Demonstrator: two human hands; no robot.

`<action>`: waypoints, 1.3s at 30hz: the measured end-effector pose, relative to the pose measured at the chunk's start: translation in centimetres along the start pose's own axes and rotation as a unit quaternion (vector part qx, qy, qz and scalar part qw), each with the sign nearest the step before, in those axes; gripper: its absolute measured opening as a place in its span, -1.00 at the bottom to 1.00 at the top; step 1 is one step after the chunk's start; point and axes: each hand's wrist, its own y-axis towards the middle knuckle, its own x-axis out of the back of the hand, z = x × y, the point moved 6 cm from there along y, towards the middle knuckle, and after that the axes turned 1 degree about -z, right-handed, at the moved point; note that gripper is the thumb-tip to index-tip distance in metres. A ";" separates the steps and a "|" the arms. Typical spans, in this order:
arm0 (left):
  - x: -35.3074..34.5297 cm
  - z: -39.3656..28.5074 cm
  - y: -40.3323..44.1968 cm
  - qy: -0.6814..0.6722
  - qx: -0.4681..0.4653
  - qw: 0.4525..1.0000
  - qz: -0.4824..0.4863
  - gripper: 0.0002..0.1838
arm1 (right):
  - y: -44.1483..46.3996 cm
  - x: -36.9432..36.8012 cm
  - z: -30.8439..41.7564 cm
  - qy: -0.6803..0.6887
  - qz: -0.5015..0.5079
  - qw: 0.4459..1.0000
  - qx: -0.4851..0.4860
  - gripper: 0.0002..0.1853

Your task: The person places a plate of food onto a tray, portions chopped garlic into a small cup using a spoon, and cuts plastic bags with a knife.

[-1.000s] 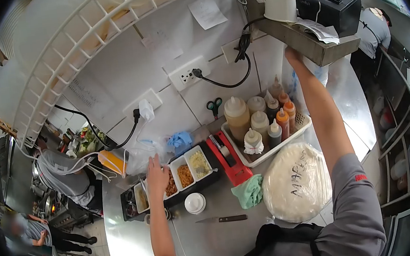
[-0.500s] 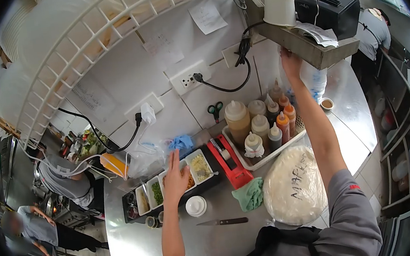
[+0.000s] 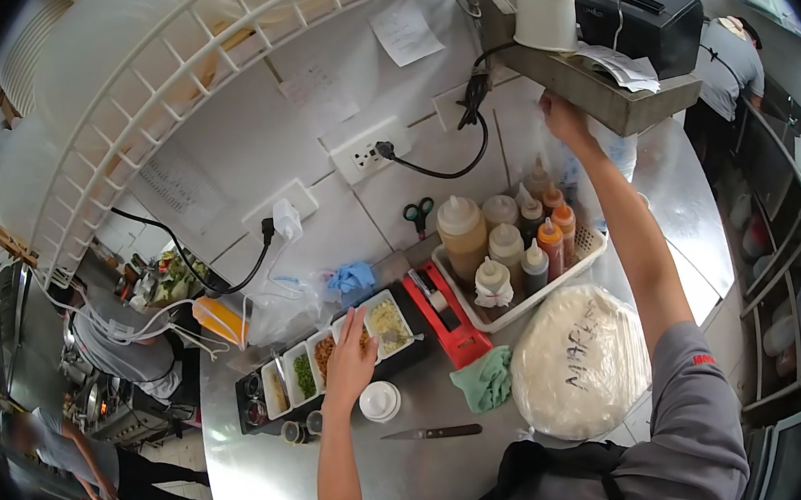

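Observation:
My left hand [image 3: 350,370] is stretched flat, fingers extended, over the front edge of a black condiment holder [image 3: 261,425] with several white tubs. Nothing shows in its grasp. Chopped green herbs [image 3: 305,377] and a pale chopped ingredient [image 3: 389,325] fill two of the tubs. Just right of that hand stands a small white lidded container [image 3: 380,401]. My right hand [image 3: 564,119] reaches up under the wall shelf [image 3: 624,101], its fingers curled closed beside clear plastic with blue print [image 3: 617,154]. What those fingers hold, if anything, is hidden.
A basket [image 3: 503,317] of several squeeze bottles stands by the wall, beside a red tape dispenser [image 3: 449,318]. A knife [image 3: 432,433], a green cloth [image 3: 484,380] and a plastic-wrapped round stack [image 3: 578,363] lie in front. Co-workers stand at both sides.
My left hand has shifted slightly right and down, toward the front of the tubs. My right hand has moved a little left under the shelf, and its forearm now covers the small sauce cup.

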 end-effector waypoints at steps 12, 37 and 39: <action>-1.9 -9.7 2.8 -0.134 -0.131 0.982 0.034 -0.50 | -10.1 13.4 17.5 0.088 -0.252 0.944 0.193 -0.88; -6.7 -15.9 -9.7 -0.249 -0.250 0.912 -0.211 -0.53 | -12.5 17.4 26.3 0.308 -0.159 0.938 0.023 -0.91; -5.4 -11.9 -11.8 -0.287 -0.107 0.920 -0.245 -0.65 | -12.8 15.8 27.3 0.337 -0.120 0.934 0.019 -0.93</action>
